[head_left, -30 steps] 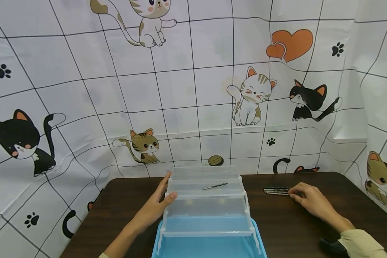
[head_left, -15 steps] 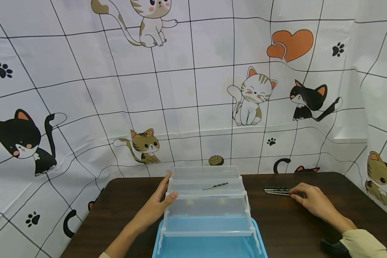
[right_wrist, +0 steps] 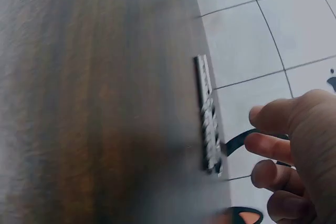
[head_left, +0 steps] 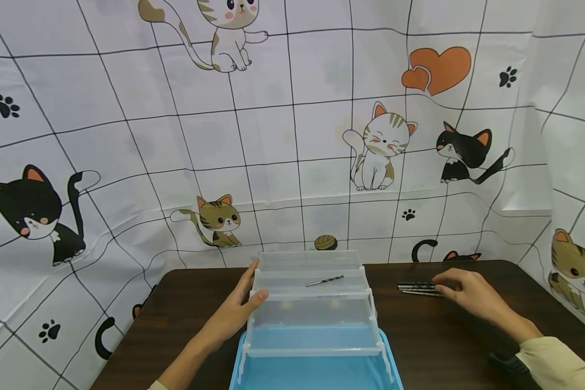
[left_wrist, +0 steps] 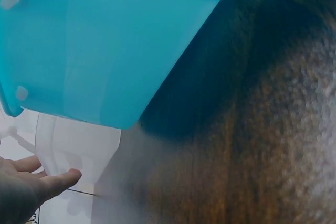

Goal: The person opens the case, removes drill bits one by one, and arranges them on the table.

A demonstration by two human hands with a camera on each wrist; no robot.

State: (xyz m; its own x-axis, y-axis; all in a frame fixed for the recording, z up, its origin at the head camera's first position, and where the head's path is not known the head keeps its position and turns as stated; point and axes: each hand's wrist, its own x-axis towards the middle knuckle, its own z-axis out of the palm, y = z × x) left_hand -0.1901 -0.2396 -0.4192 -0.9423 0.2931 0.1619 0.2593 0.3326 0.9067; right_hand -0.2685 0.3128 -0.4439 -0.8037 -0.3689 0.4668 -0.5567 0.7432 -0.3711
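Note:
A blue storage box stands on the table with its translucent tiered trays raised. One dark-tipped drill bit lies in an upper tray. My left hand rests against the left side of the trays, fingers straight, thumb over the edge; its fingers also show in the left wrist view. To the right of the box, several drill bits lie side by side. My right hand hovers over their right end, fingers loosely bent. In the right wrist view, its fingertips are apart from the bits and hold nothing.
The dark wooden table extends on both sides of the box. Behind it hangs a white cloth with a grid and cartoon cats. A black band sits at my right wrist.
My right hand has lifted slightly off the drill bits, its fingertips no longer pinching at their right end. The left hand and the box stay where they were.

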